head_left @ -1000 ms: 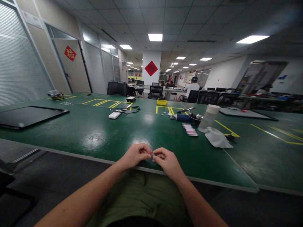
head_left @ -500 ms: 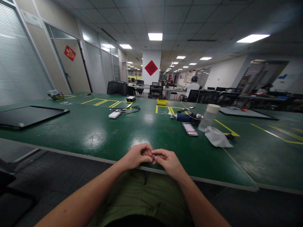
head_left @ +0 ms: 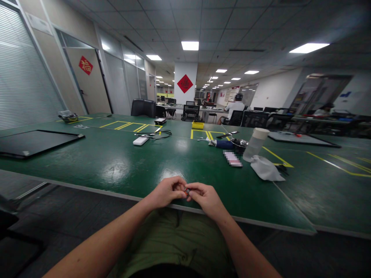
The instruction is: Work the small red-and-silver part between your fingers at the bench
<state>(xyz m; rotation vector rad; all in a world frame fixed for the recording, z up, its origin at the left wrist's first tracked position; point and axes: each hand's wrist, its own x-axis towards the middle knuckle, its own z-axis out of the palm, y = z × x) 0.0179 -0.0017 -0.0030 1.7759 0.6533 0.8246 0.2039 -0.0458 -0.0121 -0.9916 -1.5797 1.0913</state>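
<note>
My left hand (head_left: 167, 192) and my right hand (head_left: 203, 197) meet at the near edge of the green table (head_left: 121, 162). Both pinch one tiny part (head_left: 187, 190) between their fingertips; it looks dark with a bit of red and a metal end, too small to name. The fingers of both hands are curled closed. My forearms reach up from the bottom of the view over my green trousers.
On the table to the right lie a white cloth (head_left: 266, 168), a pale plastic bottle (head_left: 255, 144), a metal bowl (head_left: 239, 145) and a small card (head_left: 232, 158). A white box with cables (head_left: 141, 140) sits mid-table, a dark board (head_left: 34, 141) at left. A person (head_left: 234, 108) sits far back.
My two hands have drawn slightly closer together and a little toward me, still pinching the small part. Nothing else on the table has moved.
</note>
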